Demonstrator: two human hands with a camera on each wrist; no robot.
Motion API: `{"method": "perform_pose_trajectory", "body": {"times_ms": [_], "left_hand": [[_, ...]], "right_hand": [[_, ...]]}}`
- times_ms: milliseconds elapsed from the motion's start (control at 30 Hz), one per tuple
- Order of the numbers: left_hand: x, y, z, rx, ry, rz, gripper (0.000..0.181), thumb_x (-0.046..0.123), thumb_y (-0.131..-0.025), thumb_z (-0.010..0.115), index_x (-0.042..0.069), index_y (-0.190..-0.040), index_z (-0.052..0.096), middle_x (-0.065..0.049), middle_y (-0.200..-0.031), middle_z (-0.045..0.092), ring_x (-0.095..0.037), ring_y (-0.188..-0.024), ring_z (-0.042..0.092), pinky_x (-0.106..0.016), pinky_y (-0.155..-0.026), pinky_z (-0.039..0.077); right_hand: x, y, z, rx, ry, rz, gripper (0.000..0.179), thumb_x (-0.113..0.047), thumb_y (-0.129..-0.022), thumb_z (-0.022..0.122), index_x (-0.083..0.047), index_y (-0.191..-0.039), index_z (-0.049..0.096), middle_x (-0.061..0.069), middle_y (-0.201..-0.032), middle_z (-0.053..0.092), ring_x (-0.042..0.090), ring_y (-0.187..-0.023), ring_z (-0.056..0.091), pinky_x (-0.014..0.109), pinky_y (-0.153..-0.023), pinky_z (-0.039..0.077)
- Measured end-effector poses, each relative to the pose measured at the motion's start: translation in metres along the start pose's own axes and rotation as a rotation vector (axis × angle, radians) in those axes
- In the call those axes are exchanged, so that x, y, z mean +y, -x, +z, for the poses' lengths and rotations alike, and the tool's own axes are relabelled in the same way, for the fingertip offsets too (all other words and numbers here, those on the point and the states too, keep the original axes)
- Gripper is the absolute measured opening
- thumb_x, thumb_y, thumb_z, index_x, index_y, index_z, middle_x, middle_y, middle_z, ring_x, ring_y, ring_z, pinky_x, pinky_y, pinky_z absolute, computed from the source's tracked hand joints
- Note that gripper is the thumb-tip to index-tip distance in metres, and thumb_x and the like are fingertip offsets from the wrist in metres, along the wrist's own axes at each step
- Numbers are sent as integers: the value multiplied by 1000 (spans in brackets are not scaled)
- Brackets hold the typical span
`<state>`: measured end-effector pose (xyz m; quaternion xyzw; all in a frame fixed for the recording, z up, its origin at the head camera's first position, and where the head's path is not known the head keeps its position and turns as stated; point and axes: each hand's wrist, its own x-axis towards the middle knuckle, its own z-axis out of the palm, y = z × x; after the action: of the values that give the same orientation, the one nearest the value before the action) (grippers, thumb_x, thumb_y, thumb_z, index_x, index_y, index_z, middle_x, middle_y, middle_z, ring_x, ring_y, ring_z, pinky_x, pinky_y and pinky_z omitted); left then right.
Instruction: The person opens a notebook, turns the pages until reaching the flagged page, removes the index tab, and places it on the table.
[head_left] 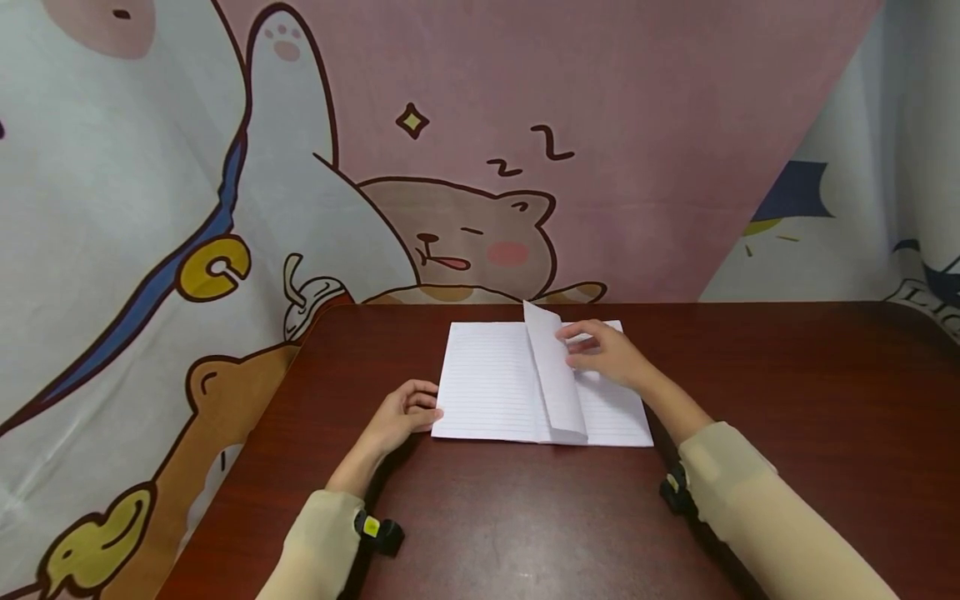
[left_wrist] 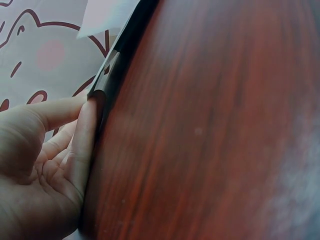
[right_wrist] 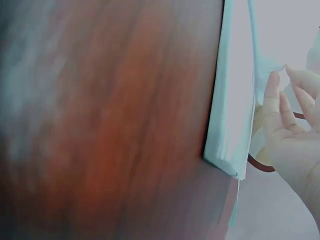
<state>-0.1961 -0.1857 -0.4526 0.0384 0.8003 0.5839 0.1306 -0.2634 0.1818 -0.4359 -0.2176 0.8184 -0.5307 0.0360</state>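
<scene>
An open notebook (head_left: 487, 375) with lined white pages lies on the dark red-brown table. Near its middle, one page (head_left: 553, 375) stands lifted and slightly curved above the others. My right hand (head_left: 609, 354) is over the right-hand side, its thumb and fingertips at the edge of that lifted page. The right wrist view shows the thumb and finger of the right hand (right_wrist: 295, 107) close together at the paper. At the lower left edge of the notebook, my left hand (head_left: 401, 415) pinches the cover and pages, thumb and finger gripping the edge in the left wrist view.
The table (head_left: 795, 417) reaches out on both sides of the notebook. Behind and to the left hangs a cloth (head_left: 637, 125) with cartoon animals, close to the table's far edge. A small dark wrist camera (head_left: 381, 533) is strapped over the left sleeve.
</scene>
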Motion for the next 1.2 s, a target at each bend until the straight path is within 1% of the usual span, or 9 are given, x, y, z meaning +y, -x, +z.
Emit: {"method": "perform_pose_trajectory", "body": {"times_ms": [133, 300, 367, 500, 567, 633, 933, 1100, 1200], "left_hand": [[0, 1, 0, -2, 5, 8, 43, 4, -92, 68, -5, -130, 51, -16, -108, 64, -5, -84, 63, -25, -77, 58], [1, 1, 1, 3, 10, 5, 43, 4, -91, 68, -5, -130, 51, -13, -106, 65, -5, -83, 63, -23, -76, 57], [0, 1, 1, 2, 8, 5, 42, 4, -91, 68, -4, -129, 51, -12, -105, 65, -5, -83, 63, -23, -76, 57], [-1, 0, 1, 6, 11, -1, 42, 4, -91, 68, -3, -129, 52, -11, -105, 65, -6, -83, 63, -24, -76, 57], [-1, 0, 1, 5, 10, 0, 42, 4, -91, 68, -3, -129, 52, -12, -105, 65, -6, -83, 63, -24, -76, 57], [-2, -1, 1, 4, 9, 1, 42, 4, -91, 69, -3, -129, 52, -12, -105, 65, -7, -83, 62, -25, -76, 57], [-2, -1, 1, 5, 30, -18, 39, 3, -93, 66, -3, -129, 53, -10, -104, 65, -6, -84, 63, -22, -74, 57], [-1, 1, 0, -15, 45, -4, 33, 5, -100, 55, -7, -131, 51, -15, -108, 66, -7, -87, 64, -22, -76, 57], [0, 2, -2, -21, 37, -4, 34, 8, -101, 55, -6, -132, 50, -17, -110, 65, -8, -88, 64, -22, -77, 57]], "right_hand": [[-3, -1, 4, -22, -11, 13, 38, -1, -90, 70, 8, -126, 59, 28, -125, 61, 41, -111, 62, 21, -85, 53], [-6, -3, 9, -27, 14, -41, 34, 2, -89, 69, 10, -122, 61, 28, -120, 65, 41, -112, 61, 43, -100, 50], [-7, -4, 11, -27, 5, -44, 34, 3, -88, 70, 10, -121, 62, 28, -122, 65, 43, -114, 61, 47, -102, 49], [-8, -5, 15, -30, -30, -8, 37, 3, -87, 70, 9, -122, 61, 28, -127, 62, 44, -115, 62, 30, -94, 53], [-8, -5, 16, -38, -45, 5, 38, 3, -87, 70, 9, -124, 60, 28, -128, 60, 44, -114, 63, 20, -88, 52], [-8, -6, 19, -46, -56, 10, 40, 3, -87, 70, 10, -125, 59, 30, -128, 59, 45, -113, 63, 15, -84, 51], [-9, -11, 31, -116, -33, 1, 34, 1, -90, 68, 9, -122, 62, 28, -123, 64, 41, -111, 65, 16, -83, 51], [-11, -13, 36, -175, -26, -14, 32, -1, -91, 68, 7, -122, 64, 25, -121, 67, 38, -111, 65, 17, -86, 51], [-12, -13, 39, -197, -13, -26, 30, -2, -92, 67, 6, -121, 65, 24, -119, 68, 36, -111, 65, 18, -90, 50]]}}
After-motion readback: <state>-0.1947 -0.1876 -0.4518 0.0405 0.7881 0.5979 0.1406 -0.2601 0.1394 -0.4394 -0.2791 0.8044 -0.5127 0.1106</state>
